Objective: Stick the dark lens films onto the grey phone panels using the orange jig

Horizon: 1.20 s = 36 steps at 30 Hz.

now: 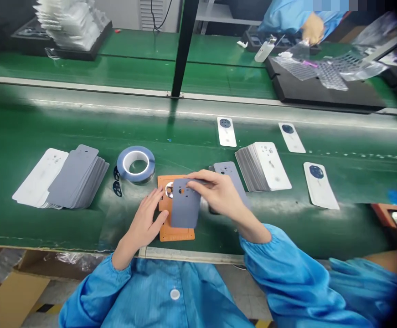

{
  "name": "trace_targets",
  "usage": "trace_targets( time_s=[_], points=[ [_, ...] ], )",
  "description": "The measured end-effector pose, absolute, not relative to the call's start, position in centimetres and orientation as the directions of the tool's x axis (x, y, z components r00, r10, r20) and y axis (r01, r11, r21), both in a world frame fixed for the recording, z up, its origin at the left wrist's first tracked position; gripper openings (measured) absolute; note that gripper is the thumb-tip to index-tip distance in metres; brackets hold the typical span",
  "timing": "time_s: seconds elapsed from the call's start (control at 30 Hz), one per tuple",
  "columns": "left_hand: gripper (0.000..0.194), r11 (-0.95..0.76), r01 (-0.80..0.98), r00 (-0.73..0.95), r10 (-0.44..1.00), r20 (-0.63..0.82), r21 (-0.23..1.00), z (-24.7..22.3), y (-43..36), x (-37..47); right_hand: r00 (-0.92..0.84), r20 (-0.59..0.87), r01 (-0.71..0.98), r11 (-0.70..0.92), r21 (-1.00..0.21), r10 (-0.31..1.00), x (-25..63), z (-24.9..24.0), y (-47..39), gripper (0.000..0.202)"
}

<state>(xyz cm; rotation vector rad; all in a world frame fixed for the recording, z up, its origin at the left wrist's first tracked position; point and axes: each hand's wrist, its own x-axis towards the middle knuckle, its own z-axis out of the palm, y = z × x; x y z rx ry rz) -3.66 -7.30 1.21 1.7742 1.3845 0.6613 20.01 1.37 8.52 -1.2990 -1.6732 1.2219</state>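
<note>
Both hands seat a grey panel (185, 207) on the orange jig (171, 233), right hand (219, 193) pinching its top edge, left hand (146, 223) open-fingered beside it, squaring likely next.

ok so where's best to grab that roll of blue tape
Probably from above, pinching across the ring wall of the roll of blue tape: it lies flat with its open core up, so one finger can go inside and the thumb outside. Its left side is nearest the left hand.

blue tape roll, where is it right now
In the head view the blue tape roll lies flat on the green belt, left of centre, between the fanned stack of grey plates and the orange rectangular jig.
</note>
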Motion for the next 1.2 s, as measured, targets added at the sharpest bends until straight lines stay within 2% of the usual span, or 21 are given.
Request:
trace_targets(
  time_s=[0.13, 0.3, 0.4, 0.5, 0.67, 0.77, 0.93, 1.03, 1.13, 1.2],
  points=[
    [0.063, -0.123, 0.592, 0.284, 0.957, -0.063, 0.796, 1.1, -7.1, -3.3, -0.284, -0.031, 0.270, 0.049, -0.962, 0.958, 17.6, 5.3, 1.2, 0.024],
    [0.079, -0.141, 0.642, 0.227, 0.974, -0.012, 0.753, 0.1, -7.0, -2.9, -0.377, 0.069, 0.416, 0.235, -0.879, 0.924, 17.8, 3.9, 1.5, 0.025],
    [0.086, -0.156, 0.659, 0.239, 0.971, -0.008, 0.736, -0.3, -7.1, -2.9, -0.439, 0.151, 0.501, 0.381, -0.777, 0.886, 18.1, 3.0, 1.5, 0.028],
    [0.093, -0.179, 0.689, 0.274, 0.961, -0.024, 0.702, 0.1, -7.0, -3.0, -0.461, 0.220, 0.611, 0.487, -0.624, 0.860, 18.2, 2.0, 1.2, 0.035],
    [0.071, -0.308, 0.766, 0.398, 0.916, -0.041, 0.565, 1.6, -6.3, -2.6, -0.519, 0.228, 0.741, 0.566, -0.362, 0.824, 18.0, 0.9, -0.3, 0.039],
    [0.068, -0.325, 0.784, 0.411, 0.910, -0.050, 0.529, 2.0, -5.9, -2.3, -0.512, 0.200, 0.787, 0.550, -0.279, 0.835, 17.6, 0.4, -1.6, 0.041],
    [0.070, -0.314, 0.784, 0.398, 0.916, -0.045, 0.536, 2.2, -5.6, -2.0, -0.481, 0.149, 0.824, 0.504, -0.259, 0.864, 17.0, 0.2, -2.8, 0.051],
    [0.070, -0.296, 0.769, 0.390, 0.920, -0.050, 0.567, 2.2, -5.6, -2.1, -0.459, 0.151, 0.830, 0.484, -0.277, 0.875, 17.2, 0.2, -3.6, 0.050],
    [0.073, -0.280, 0.728, 0.382, 0.924, -0.031, 0.626, 2.2, -6.0, -2.2, -0.358, 0.163, 0.853, 0.393, -0.343, 0.919, 17.3, 0.0, -5.0, 0.044],
    [0.069, -0.263, 0.683, 0.334, 0.942, 0.028, 0.681, 2.2, -6.4, -2.1, -0.300, 0.162, 0.833, 0.341, -0.435, 0.940, 17.3, 0.4, -6.0, 0.043]
  ],
)
